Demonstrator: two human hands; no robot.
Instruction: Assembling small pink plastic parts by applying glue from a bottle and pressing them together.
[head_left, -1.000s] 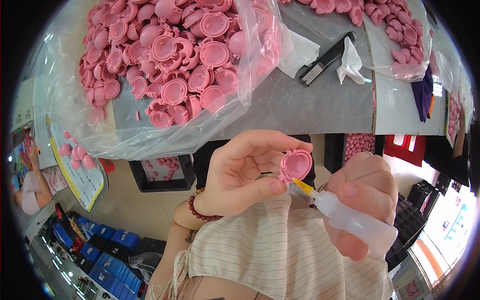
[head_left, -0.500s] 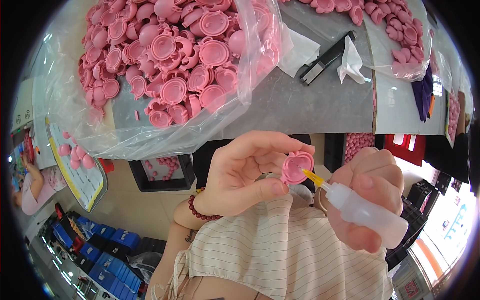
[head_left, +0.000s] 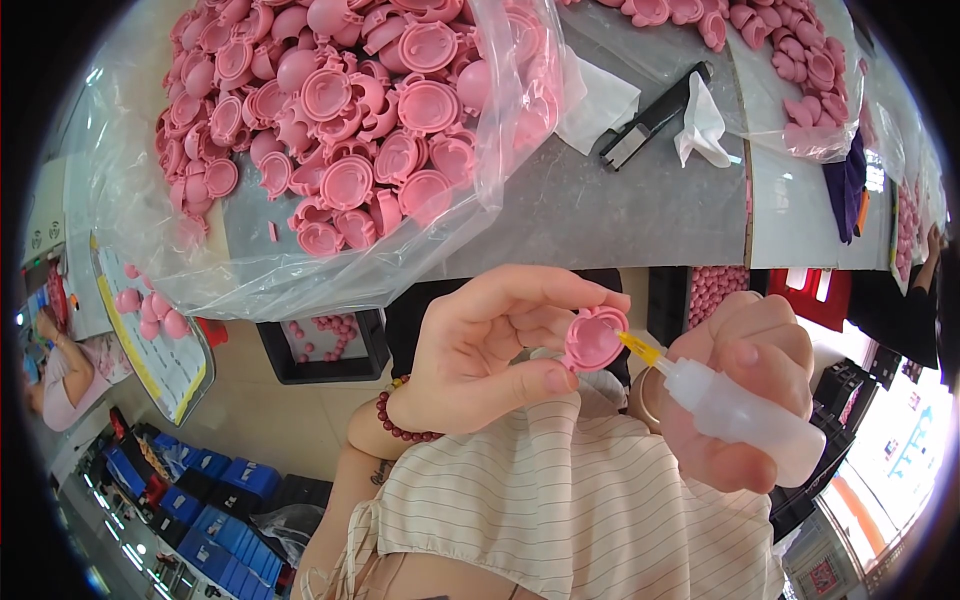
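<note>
My left hand (head_left: 490, 340) pinches a round pink plastic shell (head_left: 594, 338) by its edge, with the hollow side facing the bottle. In my right hand (head_left: 745, 370) is a translucent white squeeze bottle (head_left: 745, 418), tilted so its yellow tip (head_left: 640, 348) points up and left. The tip is at the right rim of the shell; whether it touches, I cannot tell. On the grey table, a clear plastic bag (head_left: 350, 275) lies spread under a big heap of similar pink shells (head_left: 345, 180).
A black tool with a silver part (head_left: 655, 115) lies on the table beside white tissues (head_left: 703, 125). More pink parts (head_left: 800, 60) sit at the far right. Below the table edge stand a black tray (head_left: 325, 345) and blue bins (head_left: 210, 500). Another person's arm (head_left: 70, 365) shows at far left.
The squeeze bottle has moved slightly right, drawing its yellow tip from inside the shell to its right rim. My left hand with the shell has hardly moved.
</note>
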